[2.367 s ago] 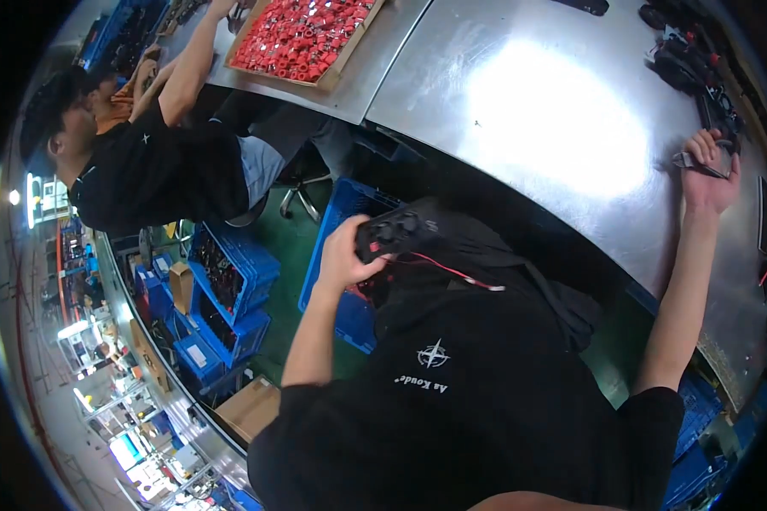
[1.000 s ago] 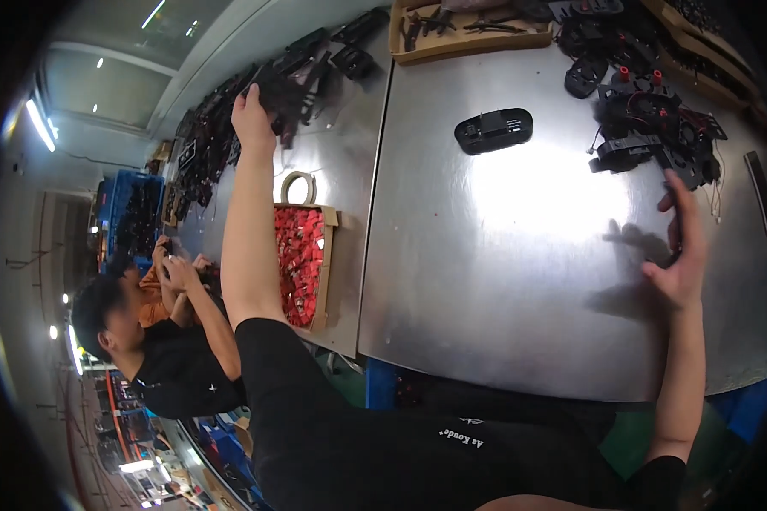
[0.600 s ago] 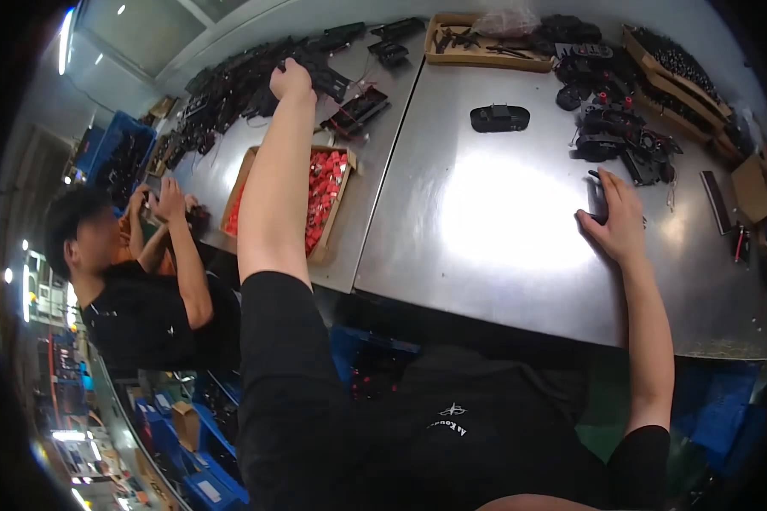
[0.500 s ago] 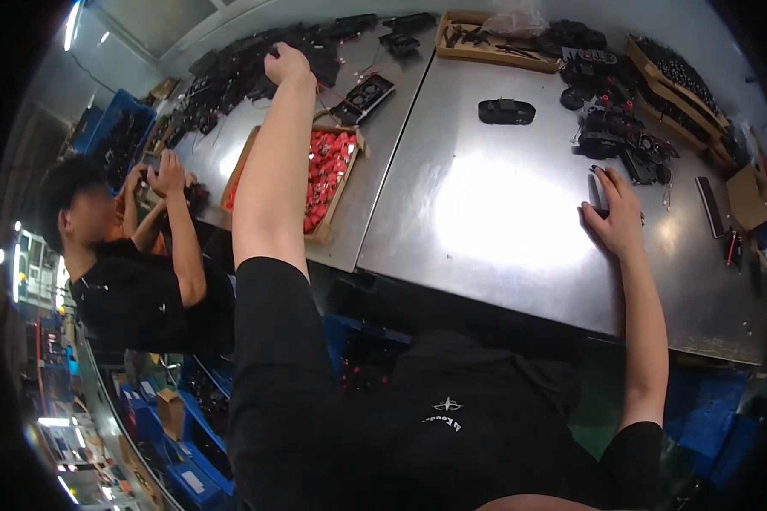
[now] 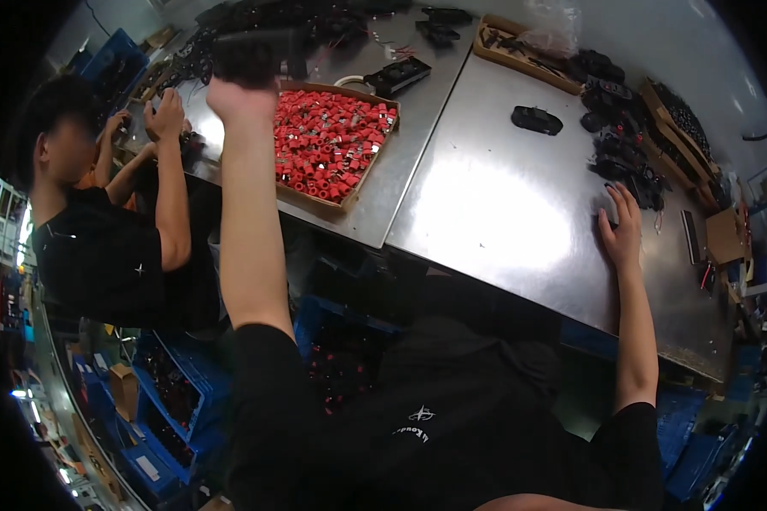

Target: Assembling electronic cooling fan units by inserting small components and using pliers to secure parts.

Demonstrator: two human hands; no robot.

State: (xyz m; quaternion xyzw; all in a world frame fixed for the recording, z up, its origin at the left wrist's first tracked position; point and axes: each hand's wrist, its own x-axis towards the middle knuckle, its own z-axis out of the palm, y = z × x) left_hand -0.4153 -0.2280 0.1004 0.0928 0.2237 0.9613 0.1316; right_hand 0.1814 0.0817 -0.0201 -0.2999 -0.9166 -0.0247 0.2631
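My left hand [image 5: 241,100] is raised over the far left of the table, beside the box of red parts [image 5: 332,140]. Its fingers close on a black plastic part [image 5: 251,58], which is smeared by motion. Behind it lies a heap of black parts with thin wires [image 5: 328,30]. On the right side of the metal table, my right hand [image 5: 625,228] rests low with fingers stretched out and thumb apart. A dark patch lies by its thumb; I cannot tell whether it is shadow or a piece. Just beyond the fingertips are black assemblies [image 5: 626,166].
A black oval part [image 5: 537,120] lies alone on the table [image 5: 486,196]. Cardboard trays [image 5: 520,60] of small parts stand at the back and right. A co-worker [image 5: 102,230] works close on my left. Blue bins [image 5: 166,400] sit below.
My left hand has come back from the black heap toward the lower left, now with a black part in it. The view has shifted. My right hand stays at the same place on the table.
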